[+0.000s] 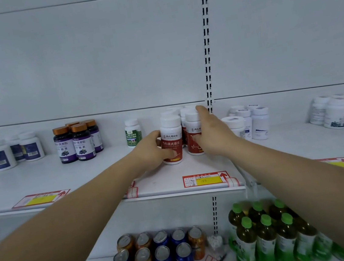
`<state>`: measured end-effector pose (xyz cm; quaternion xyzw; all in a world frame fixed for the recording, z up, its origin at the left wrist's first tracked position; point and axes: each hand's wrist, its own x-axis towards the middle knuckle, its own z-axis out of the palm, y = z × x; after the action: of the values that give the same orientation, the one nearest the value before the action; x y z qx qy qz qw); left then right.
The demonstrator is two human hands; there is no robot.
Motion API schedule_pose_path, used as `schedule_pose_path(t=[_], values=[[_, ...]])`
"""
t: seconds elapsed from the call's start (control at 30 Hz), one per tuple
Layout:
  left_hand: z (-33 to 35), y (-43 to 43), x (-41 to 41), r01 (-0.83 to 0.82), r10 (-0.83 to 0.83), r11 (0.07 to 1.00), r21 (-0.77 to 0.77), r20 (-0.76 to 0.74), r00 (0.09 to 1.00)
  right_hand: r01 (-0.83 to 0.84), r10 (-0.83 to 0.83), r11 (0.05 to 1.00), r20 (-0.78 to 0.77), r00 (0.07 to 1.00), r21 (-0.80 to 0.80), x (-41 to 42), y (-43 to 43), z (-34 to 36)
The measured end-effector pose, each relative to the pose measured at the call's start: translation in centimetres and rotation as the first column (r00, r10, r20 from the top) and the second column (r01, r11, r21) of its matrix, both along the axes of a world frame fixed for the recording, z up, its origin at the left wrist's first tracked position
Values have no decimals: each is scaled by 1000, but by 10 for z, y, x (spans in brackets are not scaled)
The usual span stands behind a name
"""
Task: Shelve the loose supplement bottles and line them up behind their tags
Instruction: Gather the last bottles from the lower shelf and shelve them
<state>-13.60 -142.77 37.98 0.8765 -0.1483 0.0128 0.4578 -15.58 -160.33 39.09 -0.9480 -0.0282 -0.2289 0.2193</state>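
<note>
Several white-capped bottles with red labels stand clustered on the white shelf (163, 183), behind a red and yellow price tag (204, 179). My left hand (150, 150) grips the front left red bottle (171, 139), thumb across its label. My right hand (212, 131) wraps the front right red bottle (193, 135) from its right side, fingers reaching up to the cap. More red bottles behind these two are partly hidden.
On the same shelf stand a green-label bottle (133, 135), purple bottles with orange caps (77, 141), blue-label white bottles (14, 150) at left, and white bottles (249, 122) at right. Soda cans (158, 257) and green-capped tea bottles (271, 234) fill the shelf below.
</note>
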Motion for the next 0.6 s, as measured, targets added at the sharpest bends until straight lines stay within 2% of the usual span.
schedule_pose_path(t=[0.3,0.4,0.53,0.6], values=[[-5,-15,18,-104,92,989,109,112,989,-7,7,1000,-2,1000,-10,-3,1,0],[-4,-17,20,-108,93,984,143,103,990,-10,10,998,-2,1000,-54,-11,0,6],[0,-12,13,-171,165,979,111,60,984,28,-24,999,165,986,-26,-25,-28,29],[3,-11,-1,-250,238,965,75,137,961,75,-72,997,122,990,-15,-26,-53,34]])
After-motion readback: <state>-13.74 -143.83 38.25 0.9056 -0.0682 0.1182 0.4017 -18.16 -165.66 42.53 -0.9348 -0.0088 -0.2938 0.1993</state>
